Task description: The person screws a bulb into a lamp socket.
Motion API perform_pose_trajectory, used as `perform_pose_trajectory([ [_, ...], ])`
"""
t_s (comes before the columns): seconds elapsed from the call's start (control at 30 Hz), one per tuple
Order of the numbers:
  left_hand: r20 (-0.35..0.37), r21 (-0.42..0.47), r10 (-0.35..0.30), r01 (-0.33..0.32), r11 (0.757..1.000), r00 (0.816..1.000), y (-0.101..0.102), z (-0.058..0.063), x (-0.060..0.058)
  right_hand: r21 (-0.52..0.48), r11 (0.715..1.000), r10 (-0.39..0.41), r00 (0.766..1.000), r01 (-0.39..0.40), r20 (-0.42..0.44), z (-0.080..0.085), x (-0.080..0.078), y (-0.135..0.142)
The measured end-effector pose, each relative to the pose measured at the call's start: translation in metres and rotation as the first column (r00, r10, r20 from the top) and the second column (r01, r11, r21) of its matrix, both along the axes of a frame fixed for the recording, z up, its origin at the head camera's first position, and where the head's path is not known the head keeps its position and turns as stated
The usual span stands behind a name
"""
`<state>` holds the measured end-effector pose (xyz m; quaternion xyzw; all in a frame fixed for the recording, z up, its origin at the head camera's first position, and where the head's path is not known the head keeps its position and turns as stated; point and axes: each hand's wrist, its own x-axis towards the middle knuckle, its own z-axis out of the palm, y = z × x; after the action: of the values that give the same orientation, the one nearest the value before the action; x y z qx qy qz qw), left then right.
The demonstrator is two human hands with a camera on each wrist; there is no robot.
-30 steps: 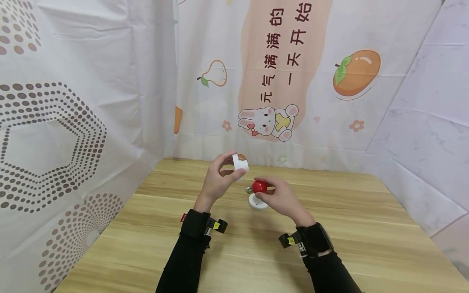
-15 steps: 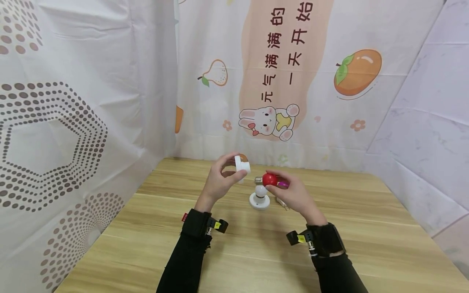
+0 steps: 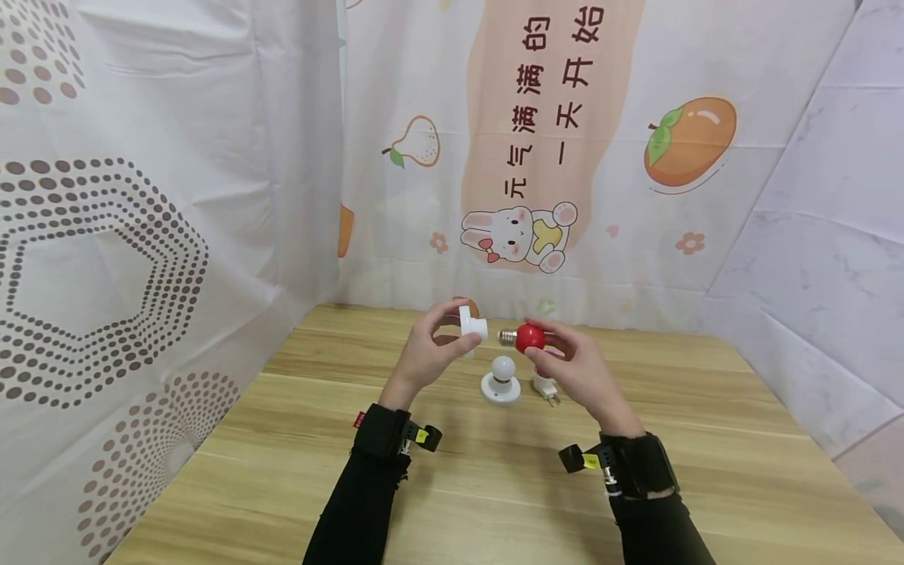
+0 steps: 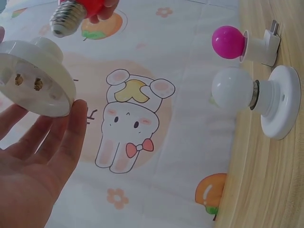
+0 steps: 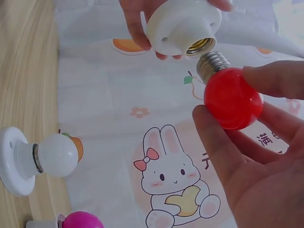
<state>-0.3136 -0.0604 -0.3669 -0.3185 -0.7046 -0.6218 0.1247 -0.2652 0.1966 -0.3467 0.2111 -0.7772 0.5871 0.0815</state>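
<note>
My left hand (image 3: 432,349) grips a white round lamp socket (image 3: 477,326) by its flange, its threaded mouth turned to the right. In the left wrist view, the back of this socket (image 4: 35,80) shows brass contacts. My right hand (image 3: 577,367) pinches a red light bulb (image 3: 530,337) between thumb and fingers, metal screw base to the left. The right wrist view has the bulb (image 5: 233,99) just short of the socket's opening (image 5: 200,46), the two apart by a small gap. Both are held above the table.
On the wooden table (image 3: 452,486) stands a white bulb (image 3: 503,368) in a round white socket (image 3: 501,391). To its right is a plug-in socket (image 3: 546,386) holding a magenta bulb (image 4: 229,42). A printed curtain (image 3: 395,267) hangs behind.
My right hand has moved right and slightly up with the red bulb, uncovering the white bulb and the plug-in socket. My left hand has shifted slightly right and turned the lamp socket's mouth toward the bulb.
</note>
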Motion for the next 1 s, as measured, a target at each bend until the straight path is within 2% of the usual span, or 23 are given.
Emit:
perform_pose_trajectory([
  [0.4,0.003,0.0,-0.057,0.057,0.998,0.998,0.0066,-0.0012,0.0004,-0.049,0.999,0.015,0.992,-0.021,-0.123,0.0029,0.003,-0.0011],
  [1.0,0.028,-0.048,-0.066,0.067,0.997,0.997,0.0075,-0.0018,0.0028,0.036,0.999,0.034,0.982,-0.028,-0.187,-0.0012,0.0007,-0.005],
])
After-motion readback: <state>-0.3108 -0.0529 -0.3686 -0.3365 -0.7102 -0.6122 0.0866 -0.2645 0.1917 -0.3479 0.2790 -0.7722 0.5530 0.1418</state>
